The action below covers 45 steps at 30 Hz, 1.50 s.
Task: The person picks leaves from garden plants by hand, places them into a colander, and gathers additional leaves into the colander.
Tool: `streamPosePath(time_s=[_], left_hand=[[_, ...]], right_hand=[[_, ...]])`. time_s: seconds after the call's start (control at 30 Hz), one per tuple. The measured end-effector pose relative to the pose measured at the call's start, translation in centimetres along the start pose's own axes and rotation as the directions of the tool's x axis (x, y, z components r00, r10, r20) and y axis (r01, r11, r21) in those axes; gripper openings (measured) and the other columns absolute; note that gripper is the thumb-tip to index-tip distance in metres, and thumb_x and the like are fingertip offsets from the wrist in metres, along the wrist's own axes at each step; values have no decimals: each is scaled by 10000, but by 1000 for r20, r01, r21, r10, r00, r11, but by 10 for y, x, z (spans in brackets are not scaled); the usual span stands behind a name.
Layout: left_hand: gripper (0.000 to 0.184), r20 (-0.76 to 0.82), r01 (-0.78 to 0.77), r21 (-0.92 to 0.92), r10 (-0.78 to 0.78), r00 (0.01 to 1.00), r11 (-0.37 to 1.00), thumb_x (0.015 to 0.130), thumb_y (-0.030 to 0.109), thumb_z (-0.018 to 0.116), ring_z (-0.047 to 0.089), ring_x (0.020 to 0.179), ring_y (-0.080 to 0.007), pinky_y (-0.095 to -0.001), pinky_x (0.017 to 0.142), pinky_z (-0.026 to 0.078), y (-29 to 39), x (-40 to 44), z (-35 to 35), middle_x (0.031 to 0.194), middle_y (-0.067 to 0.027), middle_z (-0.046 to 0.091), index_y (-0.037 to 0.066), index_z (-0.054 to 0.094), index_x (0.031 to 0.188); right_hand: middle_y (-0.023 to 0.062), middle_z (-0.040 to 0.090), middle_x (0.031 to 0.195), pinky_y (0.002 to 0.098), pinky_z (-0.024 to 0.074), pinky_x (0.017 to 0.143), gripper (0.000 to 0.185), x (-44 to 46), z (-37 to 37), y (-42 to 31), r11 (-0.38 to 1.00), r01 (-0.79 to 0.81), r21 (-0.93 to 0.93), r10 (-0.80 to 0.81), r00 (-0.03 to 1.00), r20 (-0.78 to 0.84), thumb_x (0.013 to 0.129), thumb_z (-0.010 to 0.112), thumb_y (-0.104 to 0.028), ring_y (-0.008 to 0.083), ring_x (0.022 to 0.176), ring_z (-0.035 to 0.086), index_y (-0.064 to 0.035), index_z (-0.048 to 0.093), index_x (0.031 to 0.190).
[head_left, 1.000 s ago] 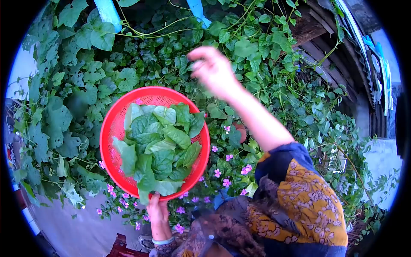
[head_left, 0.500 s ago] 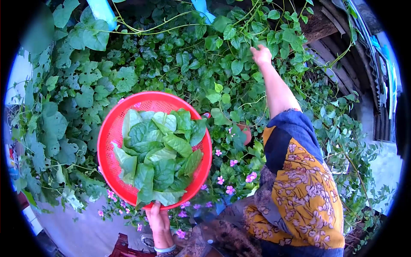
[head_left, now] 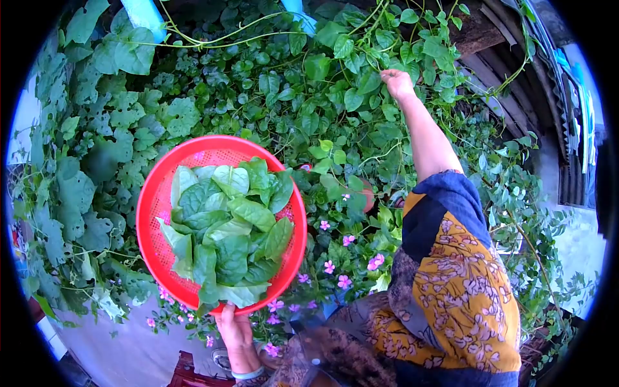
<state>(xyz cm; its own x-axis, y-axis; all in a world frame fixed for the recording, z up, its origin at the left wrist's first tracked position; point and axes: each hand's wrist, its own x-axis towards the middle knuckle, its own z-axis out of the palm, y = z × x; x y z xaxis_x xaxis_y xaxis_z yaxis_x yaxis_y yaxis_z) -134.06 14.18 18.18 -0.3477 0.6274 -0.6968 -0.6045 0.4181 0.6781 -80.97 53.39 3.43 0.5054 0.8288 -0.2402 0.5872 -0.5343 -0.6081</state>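
My left hand (head_left: 235, 327) grips the lower rim of a round red plastic colander (head_left: 153, 222). A heap of broad green leaves (head_left: 229, 226) fills its middle, and one leaf hangs over the near rim. My right arm is stretched out to the far right, above the plants. At the vine (head_left: 353, 64), the fingers of my right hand (head_left: 398, 84) are pinched together on a leaf, whose edge is partly hidden by the fingertips. Heart-shaped green leaves surround that hand.
Dense foliage spreads under and beyond the colander, with large hole-eaten leaves (head_left: 77, 193) at left. Pink flowers (head_left: 343, 282) grow close to my body. Light blue posts (head_left: 143, 19) stand at the top. Old boards and corrugated sheets (head_left: 574, 174) edge the right side.
The colander, held in my left hand, has shifted slightly left in view. My right hand stays at the vine, its fingers now drawn closer together.
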Motion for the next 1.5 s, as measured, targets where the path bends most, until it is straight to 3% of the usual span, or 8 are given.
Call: streamPosePath(time_s=[0.17,0.27,0.37,0.43,0.97,1.13,1.33,1.5], left_hand=[[480,5,-2,-38,2,1000,999,829,34,513,527,1060,-252,-465,891,464,-1,0,1,1204,-121,493,40,361,1285],[491,-14,14,-22,-14,1000,1000,819,33,524,531,1053,-255,-463,891,465,-3,-1,-4,1203,-119,494,40,362,1283],[495,-25,22,-22,-22,999,1000,811,41,540,535,1045,-257,-461,887,469,-5,-1,-6,1196,-120,498,34,368,1276],[488,-26,24,-22,-24,999,999,811,48,541,537,1041,-257,-460,884,470,-4,-2,-2,1191,-121,501,27,375,1269],[496,-42,48,-1,-48,998,999,815,53,525,538,1043,-267,-461,868,483,-8,-2,-4,1174,-150,504,2,355,1277],[514,-31,24,-17,-24,999,1000,809,49,536,528,1061,-268,-461,879,476,-15,0,-6,1194,-136,492,18,346,1286],[502,4,73,-54,-73,997,996,812,27,554,497,1102,-256,-462,924,441,-14,0,-10,1239,-112,459,36,376,1281],[532,5,87,-19,-87,996,996,808,53,554,496,1106,-271,-480,909,452,-14,0,-10,1246,-118,452,57,343,1296]], right_hand=[[110,666,826,358,476,762,189,9,-11,-9,982,186,-20,-179,905,-385,811,613,-263,250,805,631,-119,675,917],[89,652,823,311,477,652,146,19,-3,-18,915,322,241,-220,902,-370,830,580,-190,187,706,594,-70,657,863],[52,625,844,256,395,565,89,-6,-11,-55,689,88,720,-53,996,-71,847,521,-109,142,740,558,-73,602,850],[95,632,832,247,393,505,82,-4,-13,-62,586,10,810,-88,995,52,842,505,-89,156,677,556,-49,571,870],[107,602,886,254,417,518,89,-12,-15,-50,202,10,979,66,998,-24,863,500,-64,165,589,492,-35,547,932],[31,440,697,229,281,370,109,-6,-16,-53,290,-181,940,235,965,113,861,540,-121,104,452,358,-30,532,922],[-9,334,517,276,173,330,187,-8,-21,-69,878,-309,365,236,944,231,791,631,-155,101,363,251,-43,555,919],[19,388,590,272,250,395,125,-18,-22,-83,837,-333,433,311,942,124,774,594,-108,119,453,332,-52,610,884]])
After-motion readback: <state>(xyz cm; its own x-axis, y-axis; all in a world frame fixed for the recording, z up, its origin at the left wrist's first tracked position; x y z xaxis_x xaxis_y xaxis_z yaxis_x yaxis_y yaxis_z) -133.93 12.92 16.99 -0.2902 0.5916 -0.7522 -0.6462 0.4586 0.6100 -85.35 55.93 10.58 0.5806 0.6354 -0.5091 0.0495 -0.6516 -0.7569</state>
